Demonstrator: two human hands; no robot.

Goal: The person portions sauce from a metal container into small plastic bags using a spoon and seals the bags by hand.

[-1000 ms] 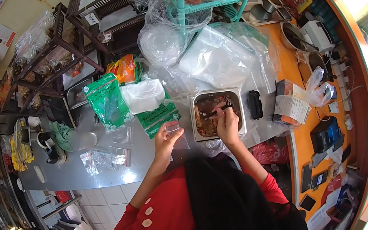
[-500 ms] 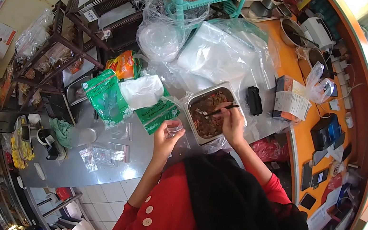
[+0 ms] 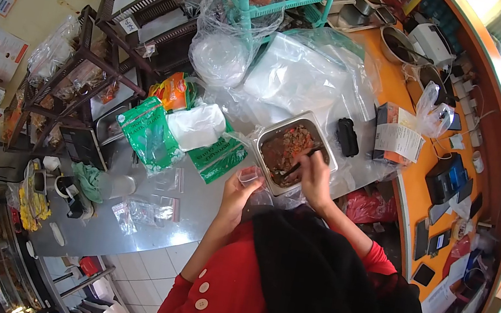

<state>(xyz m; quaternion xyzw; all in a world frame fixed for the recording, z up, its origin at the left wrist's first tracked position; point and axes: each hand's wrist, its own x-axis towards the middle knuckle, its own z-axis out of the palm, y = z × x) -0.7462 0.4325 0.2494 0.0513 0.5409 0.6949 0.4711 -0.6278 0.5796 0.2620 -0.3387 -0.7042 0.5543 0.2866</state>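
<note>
A rectangular metal pan (image 3: 257, 141) holds a chunky reddish-brown sauce (image 3: 288, 144). My right hand (image 3: 314, 178) is closed around the dark handle of a spoon (image 3: 293, 171), whose lower end is down in the sauce near the pan's front side. Just left of the pan, my left hand (image 3: 238, 192) grips a small clear plastic cup (image 3: 249, 176), tilted, its inside hard to make out. Clear plastic film lies around the pan.
Green glove packets (image 3: 148, 130) with a white stack of plastic lie left of the pan. A black object (image 3: 346, 138) and a box (image 3: 398, 134) stand to its right. Behind are plastic bags (image 3: 303, 73) and a teal rack (image 3: 281, 4). Small clear bags (image 3: 143, 212) lie front left.
My right hand has moved the spoon toward the near side of the pan and lower into the sauce. My left hand with the cup has shifted slightly right, closer to the pan.
</note>
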